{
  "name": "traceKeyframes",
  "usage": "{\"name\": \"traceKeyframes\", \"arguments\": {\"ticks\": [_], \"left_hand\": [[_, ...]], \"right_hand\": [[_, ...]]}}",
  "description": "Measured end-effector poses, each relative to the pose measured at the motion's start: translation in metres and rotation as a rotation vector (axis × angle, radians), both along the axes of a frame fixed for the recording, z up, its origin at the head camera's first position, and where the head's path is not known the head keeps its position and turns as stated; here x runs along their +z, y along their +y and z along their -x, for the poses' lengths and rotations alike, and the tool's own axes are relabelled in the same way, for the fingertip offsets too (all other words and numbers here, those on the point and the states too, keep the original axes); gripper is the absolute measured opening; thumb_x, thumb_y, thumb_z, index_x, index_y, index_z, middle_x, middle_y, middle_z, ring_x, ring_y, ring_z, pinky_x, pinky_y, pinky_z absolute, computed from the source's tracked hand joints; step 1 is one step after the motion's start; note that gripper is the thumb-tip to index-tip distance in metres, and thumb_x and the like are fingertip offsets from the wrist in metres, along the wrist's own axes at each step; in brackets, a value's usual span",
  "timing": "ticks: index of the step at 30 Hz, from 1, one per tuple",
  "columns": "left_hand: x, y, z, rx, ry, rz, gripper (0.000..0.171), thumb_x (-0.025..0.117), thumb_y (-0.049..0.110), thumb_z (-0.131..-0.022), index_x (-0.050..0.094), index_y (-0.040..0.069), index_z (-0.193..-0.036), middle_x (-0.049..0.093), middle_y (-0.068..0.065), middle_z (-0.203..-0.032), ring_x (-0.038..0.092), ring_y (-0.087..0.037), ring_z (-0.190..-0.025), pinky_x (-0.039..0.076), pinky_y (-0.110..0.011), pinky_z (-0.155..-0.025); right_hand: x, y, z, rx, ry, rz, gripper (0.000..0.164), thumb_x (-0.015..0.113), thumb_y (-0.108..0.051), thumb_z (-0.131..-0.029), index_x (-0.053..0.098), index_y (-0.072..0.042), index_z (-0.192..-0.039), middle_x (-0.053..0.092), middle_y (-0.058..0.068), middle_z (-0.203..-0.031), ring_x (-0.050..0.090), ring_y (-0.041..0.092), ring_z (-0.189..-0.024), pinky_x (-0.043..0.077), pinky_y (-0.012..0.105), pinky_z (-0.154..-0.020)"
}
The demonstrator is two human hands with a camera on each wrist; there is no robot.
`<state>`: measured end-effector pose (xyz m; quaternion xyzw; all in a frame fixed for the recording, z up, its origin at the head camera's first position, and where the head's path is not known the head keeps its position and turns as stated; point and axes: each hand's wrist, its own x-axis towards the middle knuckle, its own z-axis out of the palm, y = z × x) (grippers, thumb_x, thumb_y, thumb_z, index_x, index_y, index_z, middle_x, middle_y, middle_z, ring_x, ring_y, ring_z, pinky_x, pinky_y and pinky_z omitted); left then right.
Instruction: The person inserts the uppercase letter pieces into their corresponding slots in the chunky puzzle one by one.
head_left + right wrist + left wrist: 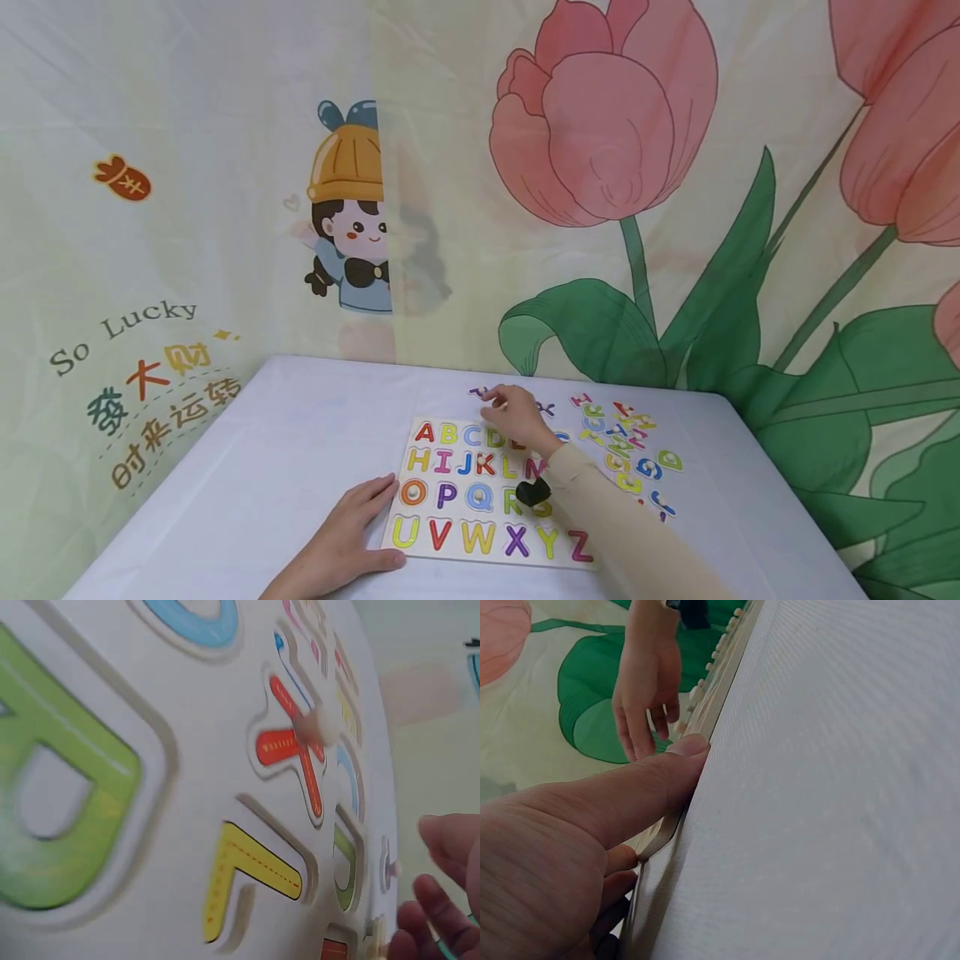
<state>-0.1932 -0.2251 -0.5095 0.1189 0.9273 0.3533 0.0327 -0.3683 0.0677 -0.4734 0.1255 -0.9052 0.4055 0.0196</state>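
White cloth [247,467] lies under everything. Nearest, the left hand [341,529] rests at a corner of the board [495,562], thumb and pointer spread wide, touching its edges. The board looks stiff, like wood, so pressing on its rim should stop it sliding. In it sits the red K [310,787] with a round knob [319,727] (like a tiny mushroom). Farther off, the right hand [521,417] has a gap between thumb and fingers, and I see nothing held. Near its fingertips, past the board, a purple letter [476,392] lies on the cloth. It should be light, hard and maybe slippery, so a knob is the spot to pinch.
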Motion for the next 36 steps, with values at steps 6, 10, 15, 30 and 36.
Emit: {"name": "traceKeyframes", "arguments": {"ticks": [6, 10, 15, 30, 36], "left_hand": [[0.000, 0.000, 0.000, -0.001, -0.008, -0.007, 0.110, 0.092, 0.058, -0.072, 0.048, 0.009, -0.160, 0.041, -0.003, -0.168, 0.034, -0.033, -0.154, 0.033, -0.065, -0.121], [0.001, 0.000, 0.000, -0.009, -0.013, -0.017, 0.110, 0.092, 0.058, -0.073, 0.048, 0.008, -0.160, 0.041, -0.004, -0.168, 0.033, -0.035, -0.155, 0.032, -0.066, -0.121], [-0.001, 0.000, 0.000, -0.019, -0.028, -0.024, 0.110, 0.092, 0.057, -0.073, 0.047, 0.008, -0.161, 0.040, -0.005, -0.168, 0.032, -0.036, -0.155, 0.032, -0.067, -0.121], [0.002, 0.001, 0.000, -0.006, -0.042, -0.015, 0.110, 0.092, 0.057, -0.073, 0.047, 0.009, -0.161, 0.040, -0.006, -0.168, 0.032, -0.037, -0.154, 0.032, -0.068, -0.120], [0.000, 0.000, 0.000, -0.011, -0.028, -0.012, 0.110, 0.092, 0.057, -0.073, 0.047, 0.009, -0.161, 0.040, -0.005, -0.168, 0.033, -0.035, -0.154, 0.033, -0.067, -0.120]], "right_hand": [[-0.008, -0.009, 0.028, -0.121, 0.112, 0.022, 0.030, 0.081, -0.019, -0.095, 0.077, -0.006, -0.121, 0.068, 0.016, -0.119, 0.060, 0.029, -0.106, 0.053, 0.046, -0.091], [-0.011, -0.012, 0.039, -0.176, 0.118, -0.004, 0.032, 0.083, -0.024, -0.093, 0.078, -0.007, -0.120, 0.069, 0.014, -0.117, 0.060, 0.029, -0.108, 0.050, 0.048, -0.094], [-0.017, -0.015, 0.044, -0.247, 0.080, -0.047, 0.032, 0.086, -0.028, -0.089, 0.081, -0.010, -0.115, 0.070, 0.008, -0.109, 0.059, 0.027, -0.103, 0.048, 0.047, -0.093], [-0.018, -0.030, 0.045, -0.350, 0.041, -0.071, 0.014, 0.084, -0.026, -0.090, 0.085, -0.016, -0.100, 0.069, 0.004, -0.100, 0.055, 0.032, -0.104, 0.044, 0.050, -0.092], [-0.017, -0.034, 0.044, -0.374, 0.045, -0.070, 0.009, 0.084, -0.024, -0.092, 0.084, -0.015, -0.096, 0.071, 0.003, -0.098, 0.055, 0.031, -0.104, 0.044, 0.049, -0.092]]}}
